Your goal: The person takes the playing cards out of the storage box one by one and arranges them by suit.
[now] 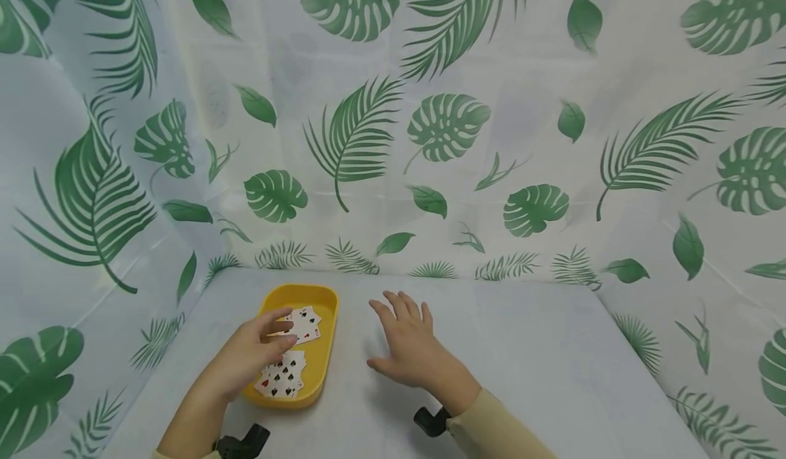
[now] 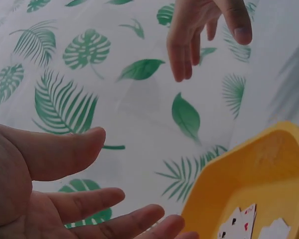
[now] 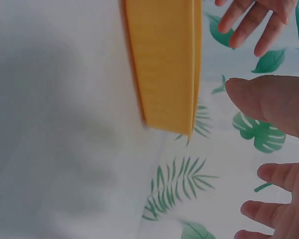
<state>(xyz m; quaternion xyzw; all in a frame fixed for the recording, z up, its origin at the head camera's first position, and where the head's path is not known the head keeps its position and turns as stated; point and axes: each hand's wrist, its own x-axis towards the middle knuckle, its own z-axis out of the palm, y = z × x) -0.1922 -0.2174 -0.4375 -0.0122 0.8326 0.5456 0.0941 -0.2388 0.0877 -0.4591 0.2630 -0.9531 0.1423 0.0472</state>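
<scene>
A yellow tray point(image 1: 316, 384) with rounded corners stands on the white table, left of the middle. Two groups of playing cards lie in it, one fanned pile point(image 1: 307, 324) toward the far end and another pile point(image 1: 284, 377) toward the near end. My left hand point(image 1: 254, 346) hovers over the tray's left side with fingers spread, holding nothing, and hides part of the cards. To the tray's right, my right hand point(image 1: 408, 350) is held above the table with its fingers apart and nothing in it. In the left wrist view some cards point(image 2: 237, 224) show inside the tray.
The white tabletop point(image 1: 522, 350) stretches to the right of the tray. White cloth with green leaf prints point(image 1: 454, 241) hangs behind and at both sides. A black wrist camera mount point(image 1: 432, 421) sits on the right wrist, another point(image 1: 245, 442) on the left.
</scene>
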